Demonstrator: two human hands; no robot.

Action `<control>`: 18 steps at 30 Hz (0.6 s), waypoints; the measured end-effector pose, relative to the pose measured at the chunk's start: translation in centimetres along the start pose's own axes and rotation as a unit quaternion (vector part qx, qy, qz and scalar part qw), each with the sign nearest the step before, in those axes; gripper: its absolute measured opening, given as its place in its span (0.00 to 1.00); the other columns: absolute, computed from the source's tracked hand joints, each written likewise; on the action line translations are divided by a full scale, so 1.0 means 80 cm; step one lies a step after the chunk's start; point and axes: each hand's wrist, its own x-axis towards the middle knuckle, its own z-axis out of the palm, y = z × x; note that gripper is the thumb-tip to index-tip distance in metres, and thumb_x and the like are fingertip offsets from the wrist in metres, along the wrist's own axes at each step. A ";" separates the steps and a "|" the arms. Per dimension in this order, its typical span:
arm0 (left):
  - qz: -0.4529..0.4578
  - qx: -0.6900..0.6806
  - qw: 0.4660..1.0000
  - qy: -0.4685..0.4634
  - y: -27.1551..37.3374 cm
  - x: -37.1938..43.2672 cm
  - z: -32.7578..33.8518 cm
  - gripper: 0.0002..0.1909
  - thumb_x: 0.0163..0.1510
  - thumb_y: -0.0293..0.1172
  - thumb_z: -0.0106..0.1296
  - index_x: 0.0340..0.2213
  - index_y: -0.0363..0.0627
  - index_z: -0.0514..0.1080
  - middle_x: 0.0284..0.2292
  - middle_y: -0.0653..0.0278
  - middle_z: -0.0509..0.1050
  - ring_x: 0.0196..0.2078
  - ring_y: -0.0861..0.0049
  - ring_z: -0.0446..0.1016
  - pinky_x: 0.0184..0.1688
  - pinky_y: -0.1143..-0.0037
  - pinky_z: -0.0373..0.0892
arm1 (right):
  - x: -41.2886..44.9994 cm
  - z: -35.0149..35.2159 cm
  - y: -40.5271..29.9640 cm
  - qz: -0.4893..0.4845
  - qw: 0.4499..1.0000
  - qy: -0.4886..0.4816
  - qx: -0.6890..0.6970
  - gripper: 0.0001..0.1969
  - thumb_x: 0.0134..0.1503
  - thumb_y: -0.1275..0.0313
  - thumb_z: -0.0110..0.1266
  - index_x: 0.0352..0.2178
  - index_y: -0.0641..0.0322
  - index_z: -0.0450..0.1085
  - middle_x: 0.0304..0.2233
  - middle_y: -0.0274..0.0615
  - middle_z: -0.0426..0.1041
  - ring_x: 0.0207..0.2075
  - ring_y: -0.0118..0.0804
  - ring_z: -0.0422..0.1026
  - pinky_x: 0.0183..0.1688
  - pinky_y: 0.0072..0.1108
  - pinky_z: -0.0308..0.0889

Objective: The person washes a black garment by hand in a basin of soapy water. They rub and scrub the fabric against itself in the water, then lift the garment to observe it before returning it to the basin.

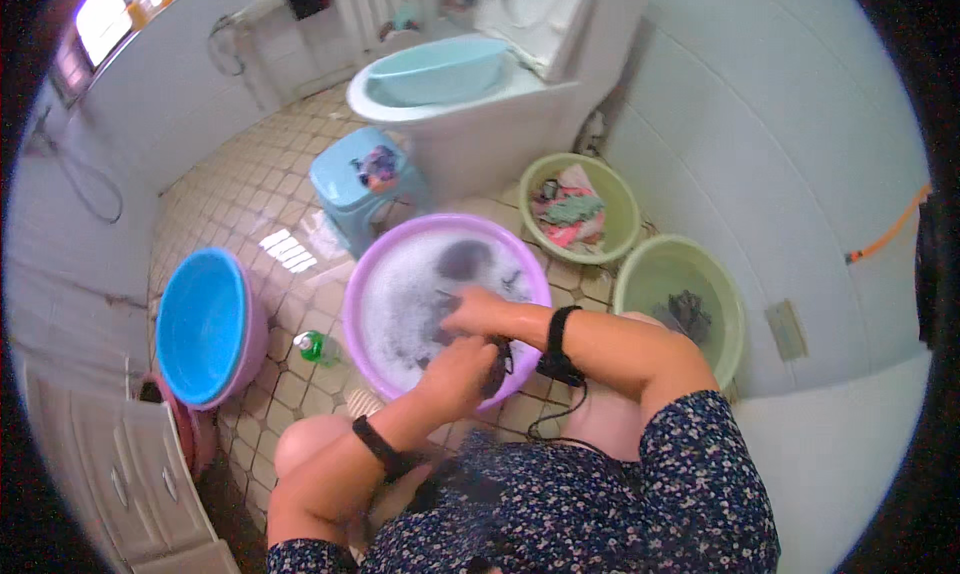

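A purple plastic basin of sudsy water stands on the floor before me. Dark wet cloth hangs over its near rim, and my left hand is closed on it. My right hand reaches in from the right, just beyond the left, and grips part of the dark cloth above the foam. Another dark patch of fabric shows through the white suds at the far side. Some fingertips are hidden by cloth and foam.
A green soap pump bottle and a blue basin are at left. Beyond stand a light-blue stool and a toilet. Two green basins, one with coloured clothes, one with water and dark cloth, sit at right by the wall.
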 end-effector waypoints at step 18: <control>-0.150 -0.046 0.983 0.101 -0.019 0.020 -0.026 0.34 0.33 0.31 0.62 0.42 0.35 0.59 0.38 0.45 0.67 0.43 0.50 0.66 0.44 0.65 0.64 | -0.076 -0.139 -0.073 0.100 0.979 0.079 0.160 0.26 0.37 0.58 0.60 0.34 0.69 0.70 0.31 0.48 0.73 0.33 0.36 0.71 0.37 0.27 0.66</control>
